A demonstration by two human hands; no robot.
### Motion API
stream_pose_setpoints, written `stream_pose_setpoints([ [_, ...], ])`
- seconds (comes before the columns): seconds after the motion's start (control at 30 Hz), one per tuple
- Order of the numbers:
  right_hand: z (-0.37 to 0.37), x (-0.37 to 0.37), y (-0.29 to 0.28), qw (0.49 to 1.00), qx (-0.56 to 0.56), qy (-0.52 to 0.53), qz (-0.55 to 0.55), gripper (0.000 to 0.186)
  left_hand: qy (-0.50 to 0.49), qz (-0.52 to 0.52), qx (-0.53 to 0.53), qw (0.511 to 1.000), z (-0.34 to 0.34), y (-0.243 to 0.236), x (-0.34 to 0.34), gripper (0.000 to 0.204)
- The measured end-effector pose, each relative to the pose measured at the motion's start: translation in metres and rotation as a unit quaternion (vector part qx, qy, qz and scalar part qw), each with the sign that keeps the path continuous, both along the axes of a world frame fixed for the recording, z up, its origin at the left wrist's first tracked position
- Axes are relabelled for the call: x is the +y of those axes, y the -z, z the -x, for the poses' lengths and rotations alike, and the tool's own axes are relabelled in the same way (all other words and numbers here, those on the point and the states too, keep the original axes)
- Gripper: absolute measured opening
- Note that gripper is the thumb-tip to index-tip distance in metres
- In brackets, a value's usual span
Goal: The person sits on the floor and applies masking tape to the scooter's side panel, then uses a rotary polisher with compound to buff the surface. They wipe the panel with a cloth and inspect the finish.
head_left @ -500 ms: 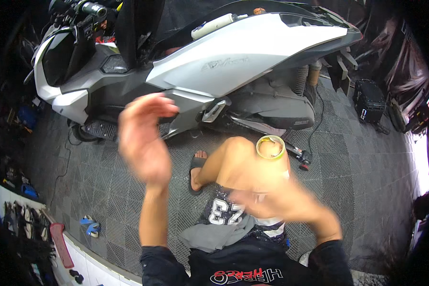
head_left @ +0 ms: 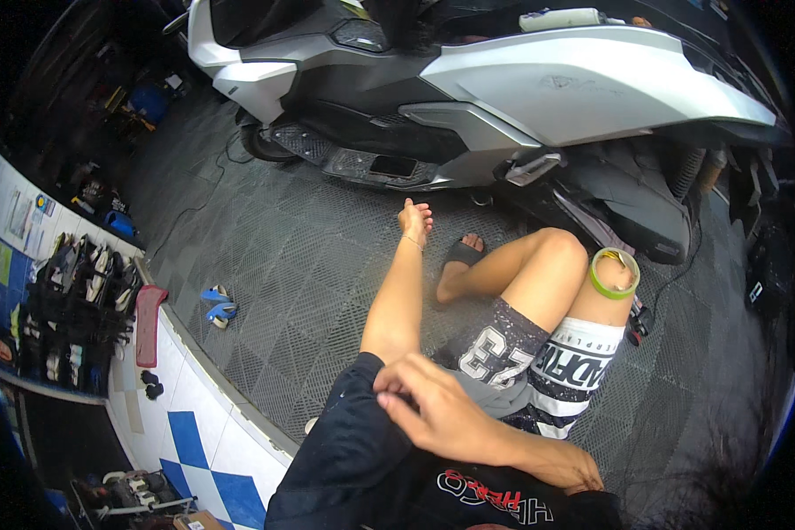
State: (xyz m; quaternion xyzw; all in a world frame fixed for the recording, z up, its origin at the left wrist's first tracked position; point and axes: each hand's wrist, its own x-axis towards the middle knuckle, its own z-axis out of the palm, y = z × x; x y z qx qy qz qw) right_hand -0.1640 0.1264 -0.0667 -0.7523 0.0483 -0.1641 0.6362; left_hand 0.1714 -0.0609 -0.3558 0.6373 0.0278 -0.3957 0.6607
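My left hand point(head_left: 416, 221) is stretched out ahead, in front of the scooter's footboard, with its fingers loosely bent and nothing in it. Across my chest, my right hand point(head_left: 424, 406) reaches to my left upper arm, its thumb and forefinger pinching the black sleeve point(head_left: 349, 411). A roll of yellow-green tape point(head_left: 602, 286) rests around the top of my right knee. A grey cloth point(head_left: 495, 390) lies over my lap. Beyond my legs stands a white and grey scooter point(head_left: 583, 71), with a dark flat rectangular thing, like a phone point(head_left: 393, 166), on its footboard.
Dark grey grid tiles point(head_left: 265, 256) cover the floor. Blue slippers point(head_left: 220, 303) lie at the left, near a white tiled ledge point(head_left: 177, 362) with a reddish strip point(head_left: 150, 327) and a rack of shoes point(head_left: 71, 300). A white bottle-like object point(head_left: 559, 18) sits atop the scooter.
The view has swung left. My left hand has dropped forward from its raised place, and my right hand has moved from above my lap to the left sleeve.
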Motion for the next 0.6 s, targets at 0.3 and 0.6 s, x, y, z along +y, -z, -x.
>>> stream_pose_setpoints([
  [0.3, -0.001, 0.016, -0.009, 0.998, -0.037, -0.032, 0.045, 0.02, 0.008, -0.048, -0.084, 0.995, -0.055, -0.031, 0.027, 0.054],
  [0.6, 0.005, 0.014, -0.017, 0.994, -0.006, -0.081, 0.075, 0.029, 0.034, -0.077, -0.101, 0.991, -0.09, -0.02, 0.081, 0.055],
])
